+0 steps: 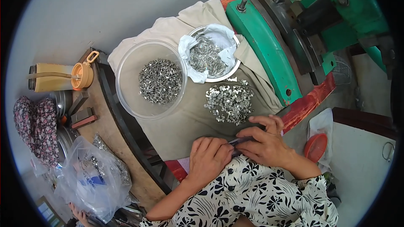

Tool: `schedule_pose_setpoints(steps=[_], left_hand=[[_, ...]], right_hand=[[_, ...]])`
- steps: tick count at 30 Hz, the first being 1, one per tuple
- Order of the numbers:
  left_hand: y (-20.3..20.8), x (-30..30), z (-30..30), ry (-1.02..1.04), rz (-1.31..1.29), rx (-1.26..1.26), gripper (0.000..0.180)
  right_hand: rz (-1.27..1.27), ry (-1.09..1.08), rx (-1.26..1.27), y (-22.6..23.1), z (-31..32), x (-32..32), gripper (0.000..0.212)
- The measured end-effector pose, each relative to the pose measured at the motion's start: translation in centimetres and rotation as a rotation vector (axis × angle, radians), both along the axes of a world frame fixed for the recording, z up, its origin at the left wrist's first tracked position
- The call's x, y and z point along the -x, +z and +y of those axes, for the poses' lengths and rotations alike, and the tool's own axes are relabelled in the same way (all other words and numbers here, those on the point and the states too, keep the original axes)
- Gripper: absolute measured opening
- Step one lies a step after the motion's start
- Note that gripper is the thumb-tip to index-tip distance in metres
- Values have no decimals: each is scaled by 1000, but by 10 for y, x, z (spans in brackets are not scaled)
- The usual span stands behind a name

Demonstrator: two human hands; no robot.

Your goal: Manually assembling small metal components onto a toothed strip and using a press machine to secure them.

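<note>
My left hand (209, 156) and my right hand (268, 142) meet at the near edge of the cloth-covered table. Between them is a narrow dark bar-like piece (241, 140), and both sets of fingers are closed on it; its exact kind I cannot make out. Just beyond my hands, small flat silvery metal pieces (229, 102) lie in a loose pile on the cloth (185, 126). A round clear plastic tub (126, 105) to the left holds many small metal parts (160, 80). Behind the pile, a metal bowl (232, 72) with a white liner contains thin metal slivers (207, 58).
A green press machine (263, 54) stands at the right. On the left bench are a yellow bottle (52, 75) with an orange lid, metal blocks (84, 117) and a clear plastic bag (90, 185). Another person's hand (79, 215) shows at lower left. A red dish (315, 147) lies right.
</note>
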State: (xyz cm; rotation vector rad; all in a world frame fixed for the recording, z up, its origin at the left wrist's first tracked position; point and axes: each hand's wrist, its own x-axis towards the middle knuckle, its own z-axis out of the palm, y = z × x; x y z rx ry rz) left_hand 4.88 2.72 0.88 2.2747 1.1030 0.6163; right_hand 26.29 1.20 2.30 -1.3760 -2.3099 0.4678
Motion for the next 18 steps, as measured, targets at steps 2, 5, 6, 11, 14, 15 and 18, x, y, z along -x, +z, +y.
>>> schedule_pose_setpoints(steps=[2, 5, 6, 11, 14, 15, 18], left_hand=[[2, -1, 1, -4, 7, 5, 19], [3, -1, 1, 19, 7, 30, 19], [3, -1, 2, 13, 17, 15, 19], [1, -4, 2, -23, 26, -8, 16], [2, -3, 2, -65, 98, -68, 17], [3, -3, 3, -63, 98, -61, 17], [7, 0, 4, -64, 120, -78, 23]], right_hand=[[2, -10, -6, -2, -2, -3, 18], [33, -34, -53, -3, -1, -7, 21], [70, -66, -52, -1, 3, -10, 21], [121, -187, -90, -1, -6, -16, 21], [123, -179, -85, -3, -6, -15, 22], [111, -162, -86, -4, -6, -15, 23], [69, -111, -88, -3, -6, -11, 25]])
